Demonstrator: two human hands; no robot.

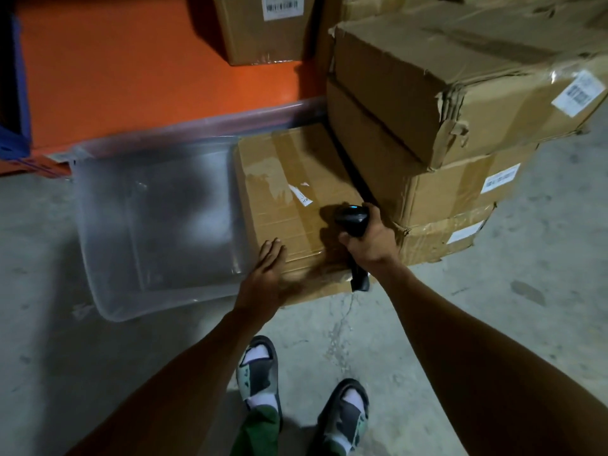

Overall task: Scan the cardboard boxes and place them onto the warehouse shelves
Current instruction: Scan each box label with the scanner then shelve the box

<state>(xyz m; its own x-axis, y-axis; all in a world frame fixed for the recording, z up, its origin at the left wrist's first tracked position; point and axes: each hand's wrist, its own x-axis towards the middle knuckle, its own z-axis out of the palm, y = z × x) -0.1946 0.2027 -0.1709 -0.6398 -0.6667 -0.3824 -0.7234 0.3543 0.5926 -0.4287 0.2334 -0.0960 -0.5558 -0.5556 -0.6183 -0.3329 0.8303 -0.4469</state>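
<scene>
A taped cardboard box (289,192) lies flat on the concrete floor in front of me, with a torn white label on its top. My left hand (266,274) rests with straight fingers on the box's near left corner. My right hand (370,236) grips a black handheld scanner (352,220) over the box's near right corner, its head pointing away from me. To the right stands a stack of three battered cardboard boxes (427,103) with white barcode labels on their right sides.
A clear plastic tub (108,225) sits on the floor left of the box, touching it. Behind is an orange shelf deck (131,60) carrying another labelled cardboard box (263,31). A blue upright (13,93) stands at far left. My sandalled feet (296,396) are on bare concrete.
</scene>
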